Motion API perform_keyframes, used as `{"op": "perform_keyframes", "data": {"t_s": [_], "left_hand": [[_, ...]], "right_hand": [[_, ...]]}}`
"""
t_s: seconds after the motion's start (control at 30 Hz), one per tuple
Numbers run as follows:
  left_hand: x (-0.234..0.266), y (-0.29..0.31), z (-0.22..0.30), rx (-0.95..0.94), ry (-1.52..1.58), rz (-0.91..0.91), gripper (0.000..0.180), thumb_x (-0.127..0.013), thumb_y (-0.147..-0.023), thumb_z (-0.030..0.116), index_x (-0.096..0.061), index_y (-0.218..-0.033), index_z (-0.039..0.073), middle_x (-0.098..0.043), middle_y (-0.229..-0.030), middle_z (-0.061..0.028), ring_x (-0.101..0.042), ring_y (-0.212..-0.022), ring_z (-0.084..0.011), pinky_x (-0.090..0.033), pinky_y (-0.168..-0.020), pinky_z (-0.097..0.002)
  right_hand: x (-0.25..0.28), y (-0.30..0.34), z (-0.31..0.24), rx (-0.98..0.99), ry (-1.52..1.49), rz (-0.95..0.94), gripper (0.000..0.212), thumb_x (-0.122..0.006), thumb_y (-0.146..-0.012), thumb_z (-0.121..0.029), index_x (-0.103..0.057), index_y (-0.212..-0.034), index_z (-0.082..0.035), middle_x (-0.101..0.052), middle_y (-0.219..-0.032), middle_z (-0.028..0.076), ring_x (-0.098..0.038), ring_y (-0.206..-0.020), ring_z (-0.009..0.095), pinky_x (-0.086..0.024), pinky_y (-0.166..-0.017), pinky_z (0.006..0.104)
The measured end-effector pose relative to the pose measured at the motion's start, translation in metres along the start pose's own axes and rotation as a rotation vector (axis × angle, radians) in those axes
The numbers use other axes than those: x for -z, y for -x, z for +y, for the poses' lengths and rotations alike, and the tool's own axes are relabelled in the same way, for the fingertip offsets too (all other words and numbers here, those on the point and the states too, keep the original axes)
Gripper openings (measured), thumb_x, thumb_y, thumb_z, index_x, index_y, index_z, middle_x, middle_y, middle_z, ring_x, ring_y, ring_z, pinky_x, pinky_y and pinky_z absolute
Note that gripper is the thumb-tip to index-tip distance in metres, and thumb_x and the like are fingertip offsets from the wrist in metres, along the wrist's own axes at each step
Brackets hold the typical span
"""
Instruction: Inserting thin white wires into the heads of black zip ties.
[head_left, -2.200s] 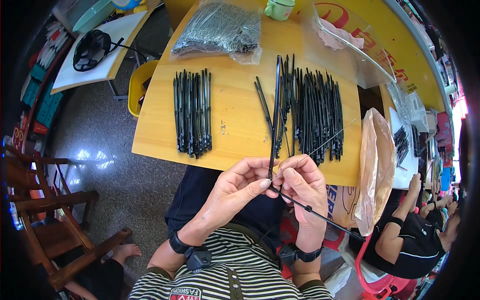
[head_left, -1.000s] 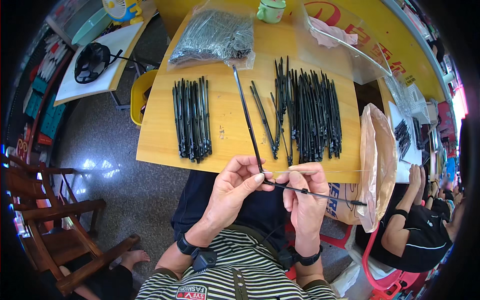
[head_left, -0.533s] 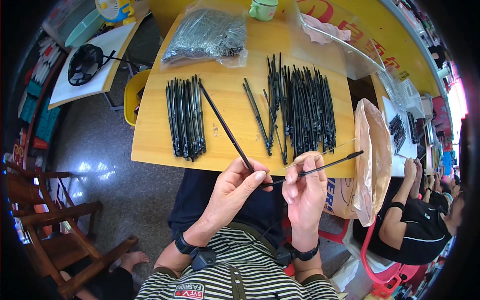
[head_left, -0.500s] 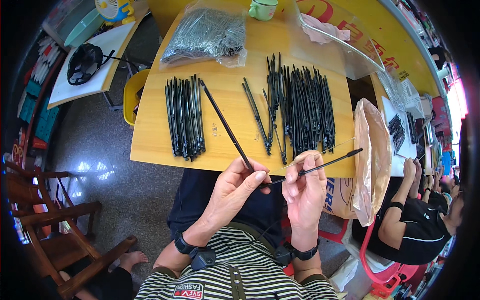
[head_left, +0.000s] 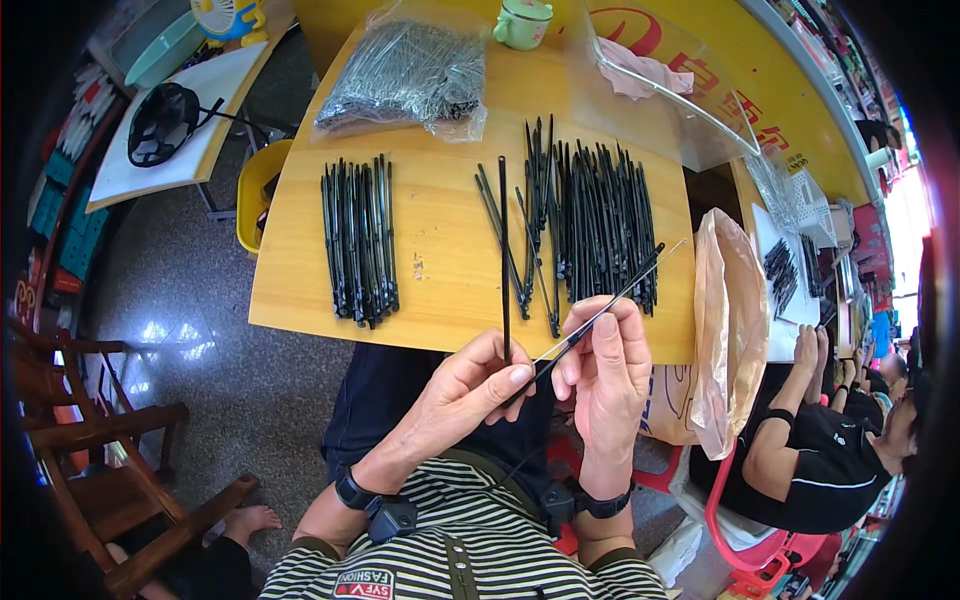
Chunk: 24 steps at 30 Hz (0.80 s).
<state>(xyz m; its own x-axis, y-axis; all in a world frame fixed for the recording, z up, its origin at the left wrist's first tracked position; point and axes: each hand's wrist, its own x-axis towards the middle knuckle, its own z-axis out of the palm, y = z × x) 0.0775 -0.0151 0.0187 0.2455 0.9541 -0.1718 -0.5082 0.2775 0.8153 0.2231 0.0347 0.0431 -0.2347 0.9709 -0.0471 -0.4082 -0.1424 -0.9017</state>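
My left hand (head_left: 470,392) pinches the lower end of a long thin black rod (head_left: 504,260) that stands up over the wooden table (head_left: 440,240). My right hand (head_left: 603,370) grips a second black rod with a thin metal wire tip (head_left: 610,302), slanting up to the right. The two rods meet between my fingertips, just below the table's near edge. A neat bundle of black rods (head_left: 360,240) lies on the table's left side. A larger loose pile of black rods (head_left: 590,225) lies on the right side.
A clear plastic bag of thin dark wires (head_left: 405,75) and a green cup (head_left: 523,22) sit at the table's far end. A brownish plastic bag (head_left: 730,330) hangs at the right edge. A seated person in black (head_left: 820,470) works at right. Wooden chairs (head_left: 110,470) stand at left.
The rod in my left hand has swung from leaning left to upright. The rod in my right hand has tilted steeper, and both hands have stayed close together.
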Motion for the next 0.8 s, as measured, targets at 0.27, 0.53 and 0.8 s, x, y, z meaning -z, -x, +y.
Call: {"op": "perform_keyframes", "data": {"t_s": [0.27,0.53,0.8], "left_hand": [[-0.015,-0.011,0.009,-0.094,0.047,0.179,0.013,-0.050,-0.093,0.017,-0.050,-0.095,0.005,-0.053,-0.074,-0.0002,-0.047,-0.058,-0.0046,-0.035,-0.051,-0.0164],[-0.014,-0.012,0.010,-0.100,0.007,0.252,0.012,-0.054,-0.091,0.015,-0.051,-0.095,0.005,-0.051,-0.075,0.0029,-0.043,-0.061,-0.0027,-0.035,-0.055,-0.0162],[-0.014,-0.016,0.004,-0.134,-0.063,0.273,0.012,-0.057,-0.089,0.016,-0.052,-0.094,0.006,-0.053,-0.075,0.0027,-0.045,-0.058,-0.0026,-0.032,-0.049,-0.0147]], "right_hand": [[-0.005,-0.006,0.005,-0.010,0.039,-0.051,0.016,-0.045,-0.095,-0.017,-0.050,-0.095,-0.001,-0.053,-0.080,0.004,-0.052,-0.055,0.008,-0.046,-0.046,0.0202],[-0.008,-0.009,0.000,-0.070,0.058,-0.049,0.020,-0.047,-0.094,-0.016,-0.051,-0.102,0.002,-0.057,-0.075,0.005,-0.058,-0.065,0.010,-0.050,-0.056,0.0212],[-0.006,-0.009,-0.003,-0.038,0.219,-0.042,0.015,-0.052,-0.091,-0.010,-0.051,-0.099,0.003,-0.057,-0.084,0.005,-0.056,-0.068,0.007,-0.047,-0.060,0.0188]]}}
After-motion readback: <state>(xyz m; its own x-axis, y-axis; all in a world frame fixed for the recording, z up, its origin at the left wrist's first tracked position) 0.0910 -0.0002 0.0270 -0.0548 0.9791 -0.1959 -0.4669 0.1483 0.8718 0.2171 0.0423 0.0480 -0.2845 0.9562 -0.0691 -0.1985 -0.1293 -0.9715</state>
